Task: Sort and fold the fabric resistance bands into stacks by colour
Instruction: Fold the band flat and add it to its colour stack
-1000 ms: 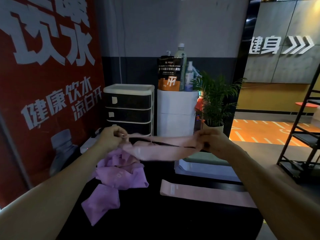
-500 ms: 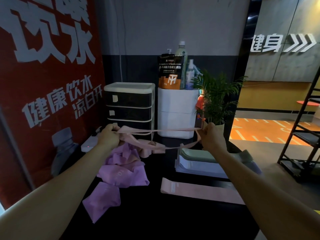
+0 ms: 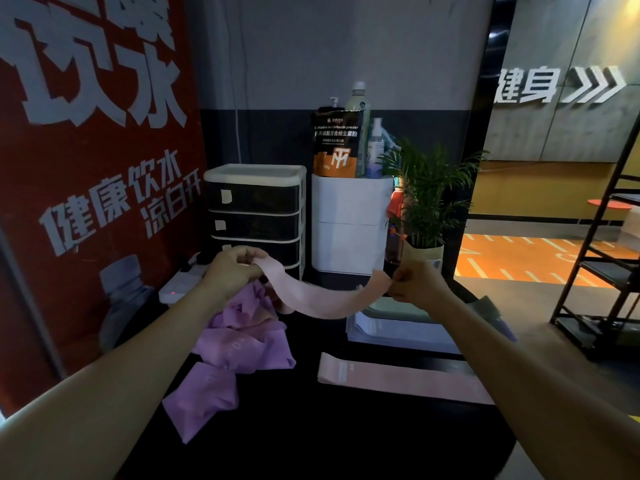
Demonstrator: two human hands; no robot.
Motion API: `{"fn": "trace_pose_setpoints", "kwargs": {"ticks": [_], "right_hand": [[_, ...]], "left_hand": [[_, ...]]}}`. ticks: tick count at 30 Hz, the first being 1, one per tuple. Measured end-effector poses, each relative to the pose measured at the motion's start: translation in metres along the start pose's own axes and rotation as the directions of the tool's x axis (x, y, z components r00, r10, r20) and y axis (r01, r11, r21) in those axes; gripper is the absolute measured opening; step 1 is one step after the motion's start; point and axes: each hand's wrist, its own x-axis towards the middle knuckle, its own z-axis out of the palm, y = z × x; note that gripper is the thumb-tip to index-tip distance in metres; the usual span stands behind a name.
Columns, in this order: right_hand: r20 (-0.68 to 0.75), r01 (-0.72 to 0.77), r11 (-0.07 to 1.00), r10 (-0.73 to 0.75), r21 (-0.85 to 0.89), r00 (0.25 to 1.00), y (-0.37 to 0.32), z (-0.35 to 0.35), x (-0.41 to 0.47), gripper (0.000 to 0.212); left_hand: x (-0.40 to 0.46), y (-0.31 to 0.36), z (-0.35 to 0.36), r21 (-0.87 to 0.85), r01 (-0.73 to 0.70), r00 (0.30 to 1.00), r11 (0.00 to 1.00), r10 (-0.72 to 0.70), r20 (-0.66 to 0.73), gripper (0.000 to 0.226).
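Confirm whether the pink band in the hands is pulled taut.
No: the pink band sags in a curve between the left hand and right hand.

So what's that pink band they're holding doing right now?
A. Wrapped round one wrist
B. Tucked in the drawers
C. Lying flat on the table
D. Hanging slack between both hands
D: the left hand and right hand each pinch an end of the pink band, which sags in a curve between them, held up off the table.
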Motion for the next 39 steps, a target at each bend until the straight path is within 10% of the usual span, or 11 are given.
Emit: {"fn": "trace_pose_setpoints", "kwargs": {"ticks": [10, 17, 26, 34, 39], "right_hand": [[0.081, 0.299, 0.946, -0.309, 0.123, 0.947, -0.067, 0.013, -0.016, 0.015], [0.068, 0.241, 0.937, -0.266, 0.252, 0.962, -0.102, 0.019, -0.011, 0.032], [-0.022, 0.270, 0.896, -0.281, 0.351, 0.960, -0.100, 0.009, -0.011, 0.025], [-0.035, 0.430, 0.846, -0.442, 0.315, 0.896, -0.106, 0.002, -0.009, 0.023], [-0.288, 0.517, 0.820, -0.447, 0.246, 0.847, -0.116, -0.011, -0.008, 0.012]], "left_hand": [[0.000, 0.055, 0.041, 0.069, -0.296, 0.955, 0.953, 0.293, 0.048, 0.037], [-0.003, 0.089, 0.061, 0.054, -0.394, 0.915, 0.918, 0.386, 0.117, 0.035], [-0.004, 0.092, 0.050, -0.002, -0.243, 0.924, 0.970, 0.232, 0.304, 0.038], [0.000, 0.110, 0.055, 0.111, -0.368, 0.926, 0.923, 0.354, 0.128, 0.011], [-0.001, 0.129, 0.065, 0.151, -0.441, 0.891, 0.885, 0.452, -0.048, 0.008]]}}
